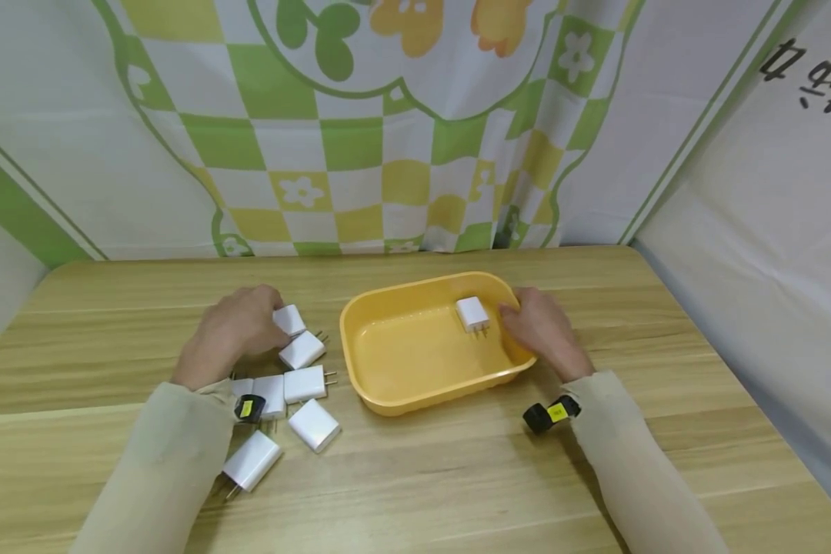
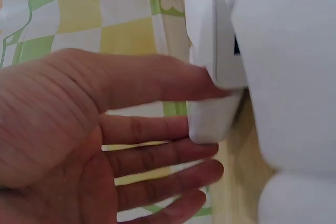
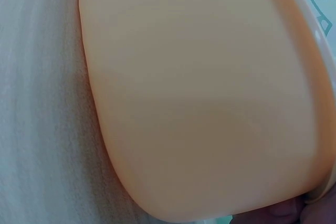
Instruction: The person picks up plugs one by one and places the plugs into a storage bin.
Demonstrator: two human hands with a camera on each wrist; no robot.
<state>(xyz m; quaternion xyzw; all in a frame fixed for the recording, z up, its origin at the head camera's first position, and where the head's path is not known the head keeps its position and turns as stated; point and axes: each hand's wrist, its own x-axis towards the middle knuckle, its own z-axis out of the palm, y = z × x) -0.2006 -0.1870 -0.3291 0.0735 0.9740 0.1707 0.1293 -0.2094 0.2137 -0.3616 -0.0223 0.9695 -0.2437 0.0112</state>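
My left hand (image 1: 238, 327) is at the far end of a loose group of white plug-in chargers. Its thumb and forefinger pinch the farthest charger (image 1: 288, 319), and in the left wrist view the other fingers (image 2: 170, 179) extend below it. Right beside that one lies a second charger (image 1: 303, 351). With my right hand (image 1: 543, 327) I grip the right end of a yellow plastic basket (image 1: 415, 400), thumb inside the rim. One charger (image 1: 472, 314) rests in the basket near that end. The basket's side fills most of the right wrist view, leaving only a bit of fingers (image 3: 278, 211) visible.
Several more chargers lie on the wooden table (image 1: 443, 477) near my left forearm, among them one by the basket (image 1: 315, 425) and one closest to me (image 1: 252, 460). A patterned curtain (image 1: 360, 177) hangs behind the table's back edge. White cloth (image 1: 755, 231) hangs at the right.
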